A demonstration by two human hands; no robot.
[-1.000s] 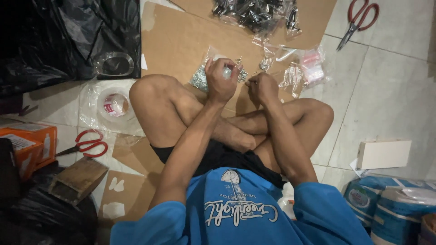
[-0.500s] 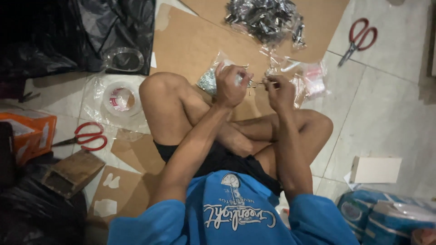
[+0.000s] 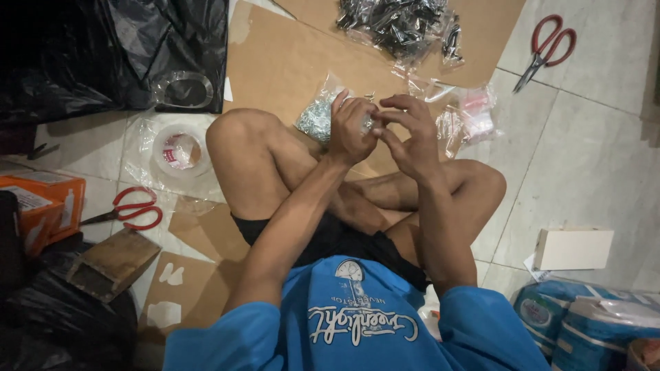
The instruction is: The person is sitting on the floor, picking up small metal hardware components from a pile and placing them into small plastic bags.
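I sit cross-legged on the floor in a blue shirt. My left hand [image 3: 350, 130] is closed around a small clear plastic bag of small metal parts [image 3: 317, 118], held above my knees. My right hand [image 3: 407, 134] meets it from the right, fingertips pinching at the bag's top by the left hand's fingers. What lies between the fingertips is too small to make out. Both hands hover over a sheet of brown cardboard [image 3: 289, 62].
A heap of dark metal parts [image 3: 399, 24] lies on the cardboard ahead, with clear little bags [image 3: 471, 117] beside my right hand. Red scissors [image 3: 543, 48] lie far right, another red pair [image 3: 130, 211] at left. Tape roll [image 3: 180, 152], black plastic sheet [image 3: 103, 48], orange box [image 3: 41, 203], white box [image 3: 572, 249].
The two hands, apart a second ago, have come together at the bag's top. The view has tilted slightly, shifting the floor items in the frame.
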